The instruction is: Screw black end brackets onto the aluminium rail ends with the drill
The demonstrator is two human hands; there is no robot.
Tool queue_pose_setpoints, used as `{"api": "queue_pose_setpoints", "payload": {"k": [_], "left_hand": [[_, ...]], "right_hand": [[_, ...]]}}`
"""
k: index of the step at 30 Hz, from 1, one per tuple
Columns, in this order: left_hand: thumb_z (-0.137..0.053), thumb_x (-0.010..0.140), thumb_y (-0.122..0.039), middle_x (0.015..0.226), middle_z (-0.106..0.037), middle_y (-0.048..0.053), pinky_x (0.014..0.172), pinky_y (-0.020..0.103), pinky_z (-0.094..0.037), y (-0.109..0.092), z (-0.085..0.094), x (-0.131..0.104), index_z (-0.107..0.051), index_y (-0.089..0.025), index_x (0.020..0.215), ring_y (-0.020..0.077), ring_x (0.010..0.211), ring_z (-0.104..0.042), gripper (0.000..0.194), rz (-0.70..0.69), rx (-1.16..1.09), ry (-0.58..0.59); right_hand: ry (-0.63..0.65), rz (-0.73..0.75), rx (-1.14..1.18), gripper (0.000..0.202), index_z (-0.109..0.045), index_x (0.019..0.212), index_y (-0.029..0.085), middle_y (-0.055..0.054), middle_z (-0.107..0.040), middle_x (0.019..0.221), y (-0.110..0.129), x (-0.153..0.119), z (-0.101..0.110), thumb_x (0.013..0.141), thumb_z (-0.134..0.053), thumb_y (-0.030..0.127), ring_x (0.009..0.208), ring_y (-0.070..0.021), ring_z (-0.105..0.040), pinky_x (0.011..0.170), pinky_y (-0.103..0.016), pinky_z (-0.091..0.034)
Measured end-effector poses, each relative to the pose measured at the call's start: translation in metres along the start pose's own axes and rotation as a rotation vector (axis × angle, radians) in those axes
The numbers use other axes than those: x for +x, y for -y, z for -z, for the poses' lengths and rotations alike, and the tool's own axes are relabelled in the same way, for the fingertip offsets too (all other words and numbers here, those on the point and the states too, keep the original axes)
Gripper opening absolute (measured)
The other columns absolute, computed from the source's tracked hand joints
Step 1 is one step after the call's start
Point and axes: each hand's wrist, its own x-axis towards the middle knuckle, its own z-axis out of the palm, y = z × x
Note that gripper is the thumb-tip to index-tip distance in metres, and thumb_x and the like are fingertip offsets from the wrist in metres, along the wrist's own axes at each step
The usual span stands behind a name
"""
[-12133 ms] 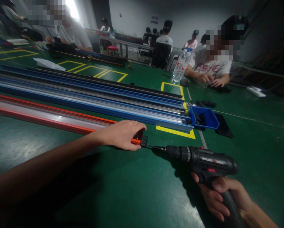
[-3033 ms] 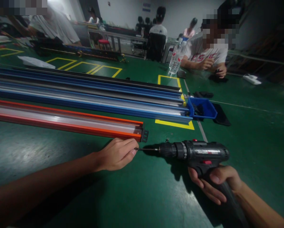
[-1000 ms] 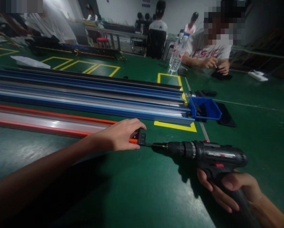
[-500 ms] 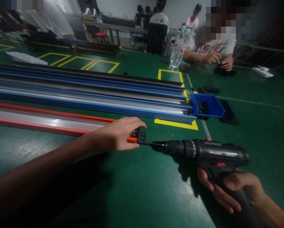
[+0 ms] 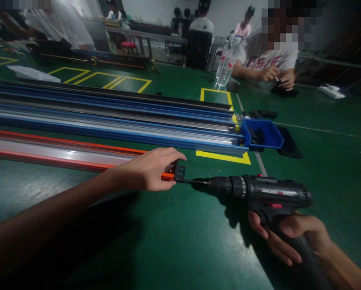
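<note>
My left hand (image 5: pixel 154 169) is wrapped over the right end of a long orange-edged metal profile (image 5: pixel 68 154). A small black end piece (image 5: pixel 180 172) sits at that end, just beyond my fingertips. My right hand (image 5: pixel 291 237) grips the handle of a black power drill (image 5: pixel 261 191) with red details. The drill points left, and its thin bit (image 5: pixel 197 182) reaches the lower edge of the black end piece. Several blue and black profiles (image 5: pixel 116 125) lie behind the orange one.
Right of the blue profiles stands a blue bin (image 5: pixel 267 135) with dark parts, beside a dark flat object (image 5: pixel 290 145). Plastic bottles (image 5: pixel 227 64) stand farther back. Across the green table (image 5: pixel 174 237), a person's hands (image 5: pixel 278 78) hold something dark.
The drill and my right hand have shifted slightly left, toward the end piece. My left hand keeps its hold on the orange-edged profile.
</note>
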Motion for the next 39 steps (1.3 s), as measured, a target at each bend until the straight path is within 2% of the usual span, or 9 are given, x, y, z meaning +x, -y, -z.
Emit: {"api": "queue_pose_setpoints", "payload": {"k": [5,10,15,25,30,36,39], "left_hand": [[-0.071,0.084,-0.032,0.127,-0.061,0.008,0.098,0.035,-0.048,0.0,0.001,0.0,-0.052,-0.022,0.135,0.0237,0.114,-0.061,0.055,0.005,-0.001,0.009],[-0.071,0.084,-0.031,0.127,-0.061,0.008,0.099,0.035,-0.047,0.001,0.0,0.0,-0.052,-0.022,0.136,0.0233,0.114,-0.06,0.056,-0.008,-0.003,0.004],[-0.071,0.084,-0.031,0.128,-0.061,0.008,0.101,0.036,-0.046,0.001,0.0,0.0,-0.051,-0.022,0.137,0.0238,0.116,-0.06,0.057,-0.018,-0.001,0.007],[-0.07,0.085,-0.03,0.127,-0.06,0.008,0.101,0.036,-0.045,0.001,-0.001,0.0,-0.053,-0.022,0.133,0.0239,0.116,-0.059,0.052,-0.031,0.003,0.009],[-0.069,0.085,-0.029,0.128,-0.06,0.008,0.102,0.036,-0.044,-0.001,0.0,0.0,-0.053,-0.022,0.133,0.0241,0.117,-0.059,0.052,-0.032,0.004,0.005],[-0.068,0.085,-0.03,0.126,-0.06,0.009,0.101,0.037,-0.045,-0.001,-0.001,0.001,-0.053,-0.022,0.134,0.0247,0.115,-0.059,0.052,-0.02,0.017,0.011],[-0.068,0.085,-0.029,0.125,-0.06,0.009,0.101,0.037,-0.045,0.0,-0.001,0.001,-0.053,-0.021,0.133,0.0249,0.114,-0.059,0.052,-0.024,0.02,0.008]], "right_hand": [[0.006,-0.001,0.01,0.039,-0.076,0.108,0.003,-0.003,-0.06,0.061,0.0,0.0,0.001,0.079,-0.06,0.023,0.035,-0.0049,-0.038,0.049,-0.018,-0.055],[0.046,0.007,0.011,0.041,-0.075,0.112,0.002,-0.004,-0.062,0.067,0.0,0.001,0.002,0.08,-0.058,0.022,0.037,-0.004,-0.04,0.053,-0.018,-0.057],[0.06,0.018,0.032,0.043,-0.073,0.116,0.002,-0.011,-0.069,0.085,0.0,0.003,0.002,0.08,-0.058,0.021,0.04,-0.0029,-0.043,0.054,-0.019,-0.058],[0.038,-0.018,0.031,0.04,-0.074,0.112,0.005,-0.011,-0.069,0.085,0.003,0.005,0.003,0.079,-0.059,0.022,0.037,-0.0025,-0.044,0.051,-0.019,-0.056],[0.021,-0.034,-0.007,0.034,-0.075,0.111,0.008,-0.008,-0.068,0.085,0.003,0.005,0.006,0.084,-0.061,0.024,0.035,-0.0014,-0.041,0.048,-0.017,-0.054],[-0.024,-0.068,-0.043,0.031,-0.075,0.101,0.009,-0.002,-0.06,0.067,0.002,0.003,0.011,0.095,-0.059,0.034,0.032,-0.003,-0.037,0.042,-0.018,-0.049],[-0.029,-0.081,-0.037,0.031,-0.075,0.103,0.01,-0.004,-0.064,0.073,0.002,0.003,0.011,0.095,-0.06,0.035,0.031,-0.0021,-0.038,0.041,-0.017,-0.048]]}}
